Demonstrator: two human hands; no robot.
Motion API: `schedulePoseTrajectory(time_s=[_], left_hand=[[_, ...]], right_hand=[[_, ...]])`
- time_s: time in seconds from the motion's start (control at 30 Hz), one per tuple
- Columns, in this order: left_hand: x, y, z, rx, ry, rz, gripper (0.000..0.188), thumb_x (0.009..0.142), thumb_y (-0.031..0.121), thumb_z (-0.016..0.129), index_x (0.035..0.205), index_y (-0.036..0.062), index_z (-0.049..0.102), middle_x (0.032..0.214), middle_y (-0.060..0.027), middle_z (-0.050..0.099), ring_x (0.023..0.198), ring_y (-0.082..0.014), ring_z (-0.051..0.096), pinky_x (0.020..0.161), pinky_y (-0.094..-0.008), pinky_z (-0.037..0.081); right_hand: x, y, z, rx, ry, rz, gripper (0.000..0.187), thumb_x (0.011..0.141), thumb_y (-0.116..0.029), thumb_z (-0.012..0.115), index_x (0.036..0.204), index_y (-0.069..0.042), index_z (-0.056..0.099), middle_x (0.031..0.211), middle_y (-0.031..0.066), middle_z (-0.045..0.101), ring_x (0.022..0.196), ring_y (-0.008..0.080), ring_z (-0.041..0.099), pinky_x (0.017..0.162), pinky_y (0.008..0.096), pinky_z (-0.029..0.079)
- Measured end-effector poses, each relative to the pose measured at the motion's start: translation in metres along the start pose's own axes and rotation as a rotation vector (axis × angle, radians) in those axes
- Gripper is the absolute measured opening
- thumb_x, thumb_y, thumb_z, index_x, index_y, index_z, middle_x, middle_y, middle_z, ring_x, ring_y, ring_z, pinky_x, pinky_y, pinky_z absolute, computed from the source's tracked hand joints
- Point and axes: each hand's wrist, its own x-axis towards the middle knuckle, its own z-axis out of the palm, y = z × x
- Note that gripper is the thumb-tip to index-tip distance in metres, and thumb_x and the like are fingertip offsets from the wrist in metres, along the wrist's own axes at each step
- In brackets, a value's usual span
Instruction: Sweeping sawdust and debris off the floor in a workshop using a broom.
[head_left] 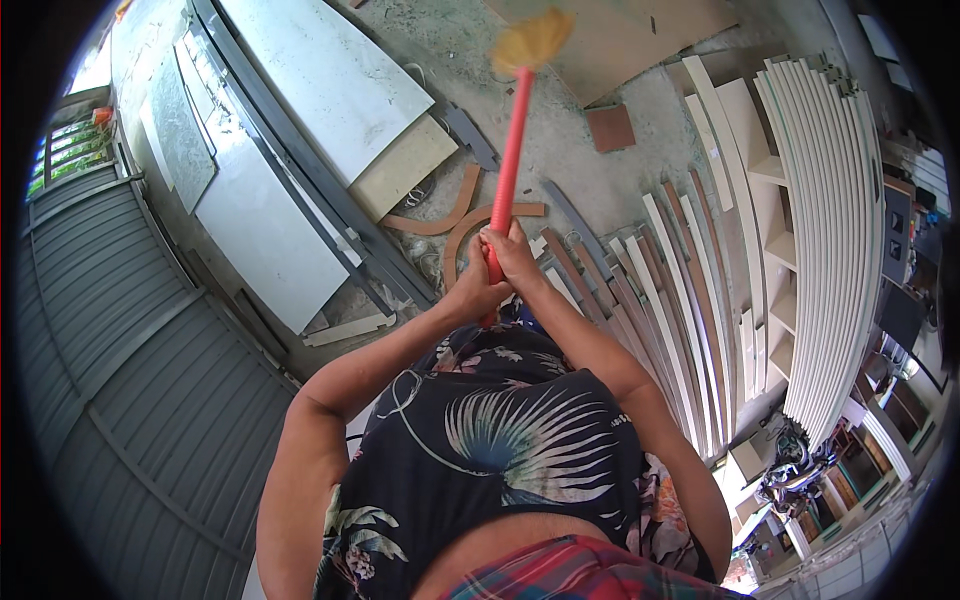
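Observation:
Both hands are wrapped round the red handle of a broom point(515, 130). My left hand point(476, 286) and my right hand point(514, 257) grip it close together in front of my body. The handle runs up and away from me, leaning slightly to the right. At its far end the yellow bristle head point(533, 41) is over the concrete floor; whether it touches the floor I cannot tell. Curved brown strips point(465, 228) lie just beyond my hands.
Large pale sheets point(330, 70) and long dark metal bars point(290, 150) lie at the left, beside a grey corrugated wall point(130, 370). Long strips point(670, 300) and stacked white panels point(825, 230) fill the right. A brown square point(611, 128) lies ahead.

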Motion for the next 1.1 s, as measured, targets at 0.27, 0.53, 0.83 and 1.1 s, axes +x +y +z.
schedulePoseTrajectory(time_s=[0.27,0.53,0.83,1.1], left_hand=[[0.057,0.016,-0.024,-0.219,-0.169,-0.422,0.037,0.066,0.005,0.049,0.101,-0.0026,0.039,0.056,-0.0042,0.044,0.038,-0.0102,0.042,0.031,-0.0228,0.031],[0.055,0.008,0.043,-0.094,0.113,-0.173,0.064,0.067,0.009,0.059,0.112,-0.0047,0.016,0.075,-0.0114,0.048,0.054,-0.0151,0.052,0.041,-0.0268,0.042],[0.072,0.097,0.116,0.119,-0.623,-0.171,0.067,0.073,0.018,0.059,0.120,-0.0022,0.015,0.077,-0.0132,0.055,0.055,-0.0160,0.056,0.048,-0.0261,0.046],[0.172,0.105,0.160,0.090,-0.678,-0.356,0.058,0.080,0.028,0.052,0.124,-0.0003,0.028,0.085,-0.0147,0.055,0.058,-0.0150,0.056,0.053,-0.0237,0.045]], right_hand=[[0.056,0.007,-0.013,0.044,0.067,0.275,0.009,0.072,-0.007,0.053,0.068,0.000,0.050,0.062,0.0072,0.053,0.052,0.0141,0.053,0.044,0.0250,0.043],[0.050,-0.016,-0.045,-0.049,-0.075,0.128,0.019,0.070,-0.007,0.057,0.083,0.002,0.047,0.065,0.0057,0.053,0.054,0.0101,0.053,0.046,0.0215,0.043],[-0.009,-0.095,-0.157,-0.038,0.262,-0.061,0.020,0.066,-0.005,0.053,0.083,0.001,0.046,0.061,0.0056,0.052,0.050,0.0127,0.051,0.046,0.0238,0.043],[-0.060,-0.103,-0.357,0.020,0.804,-0.177,0.020,0.065,-0.005,0.049,0.082,-0.004,0.039,0.049,0.0045,0.043,0.036,0.0144,0.045,0.029,0.0284,0.037]])
